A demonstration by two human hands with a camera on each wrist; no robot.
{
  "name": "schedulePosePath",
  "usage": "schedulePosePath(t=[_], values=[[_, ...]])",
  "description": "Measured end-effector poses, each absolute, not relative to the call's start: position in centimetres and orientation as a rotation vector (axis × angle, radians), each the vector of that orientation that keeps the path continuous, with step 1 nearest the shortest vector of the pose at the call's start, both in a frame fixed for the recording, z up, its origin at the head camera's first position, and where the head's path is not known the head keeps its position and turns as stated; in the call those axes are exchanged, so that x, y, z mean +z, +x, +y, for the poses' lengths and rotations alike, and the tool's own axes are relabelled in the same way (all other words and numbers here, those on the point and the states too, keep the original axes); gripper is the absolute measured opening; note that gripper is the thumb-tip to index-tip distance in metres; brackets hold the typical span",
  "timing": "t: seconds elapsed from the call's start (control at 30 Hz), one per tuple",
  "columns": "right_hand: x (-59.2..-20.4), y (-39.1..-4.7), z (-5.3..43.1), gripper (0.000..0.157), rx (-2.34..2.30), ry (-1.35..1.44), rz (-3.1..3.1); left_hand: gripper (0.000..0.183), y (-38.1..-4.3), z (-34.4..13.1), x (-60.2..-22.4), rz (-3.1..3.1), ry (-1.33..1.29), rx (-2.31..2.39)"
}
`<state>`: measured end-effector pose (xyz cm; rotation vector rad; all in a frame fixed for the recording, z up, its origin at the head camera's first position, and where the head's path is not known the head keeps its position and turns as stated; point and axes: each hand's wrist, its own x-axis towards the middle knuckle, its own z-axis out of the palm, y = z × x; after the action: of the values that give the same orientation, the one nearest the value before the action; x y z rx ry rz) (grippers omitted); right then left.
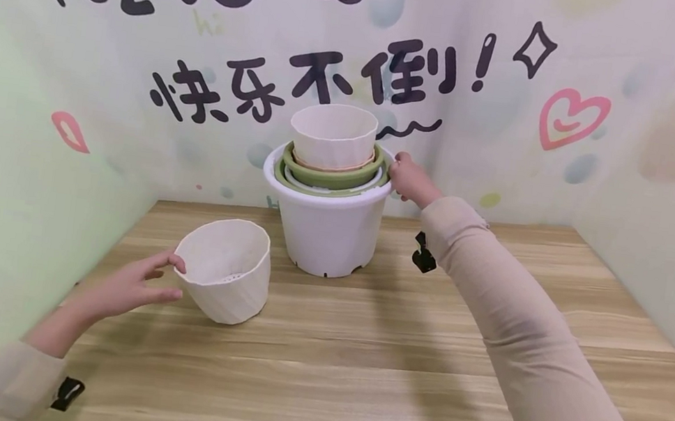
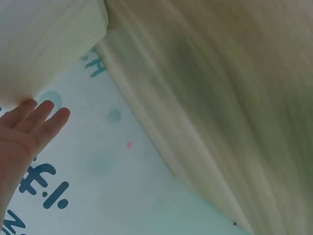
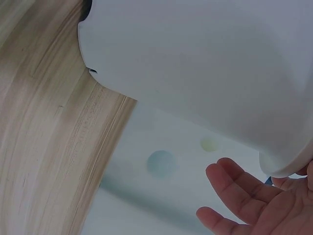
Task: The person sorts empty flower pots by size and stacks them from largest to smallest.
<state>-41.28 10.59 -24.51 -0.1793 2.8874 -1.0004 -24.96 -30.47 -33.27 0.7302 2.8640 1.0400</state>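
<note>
A white flower pot (image 1: 225, 298) with drain holes in its floor stands tilted at the left in the head view. My left hand (image 1: 129, 283) reaches its near-left rim, one fingertip over the edge and another digit held apart from the wall. The left wrist view shows straight fingers (image 2: 41, 120) against this pot's side (image 2: 49, 44). Further back is a large white pot (image 1: 329, 237) with smaller pots nested in it. At its right rim, my right hand (image 1: 413, 180) pinches the edge; the right wrist view shows other fingers (image 3: 239, 196) spread below the rim.
Nested in the large pot are green pots (image 1: 331, 180) and, on top, another white pot (image 1: 333, 150). The wooden table (image 1: 315, 390) meets a printed wall sheet (image 1: 477, 150) at the back, with side walls left and right. Black clips (image 1: 425, 253) hang by both sleeves.
</note>
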Motion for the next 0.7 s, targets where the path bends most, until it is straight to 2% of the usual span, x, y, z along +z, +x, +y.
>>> schedulePosePath(t=[0.27, 0.7], values=[[-24.3, -41.1, 10.6, 0.045, -1.017, -0.176, 2.877, 0.031, -25.1, -29.6, -33.6, 2.730, 0.588, 1.334], [-24.3, -41.1, 10.7, 0.046, -1.071, -0.147, 2.837, 0.033, -25.3, -28.3, -33.3, 2.884, 0.407, 1.290]])
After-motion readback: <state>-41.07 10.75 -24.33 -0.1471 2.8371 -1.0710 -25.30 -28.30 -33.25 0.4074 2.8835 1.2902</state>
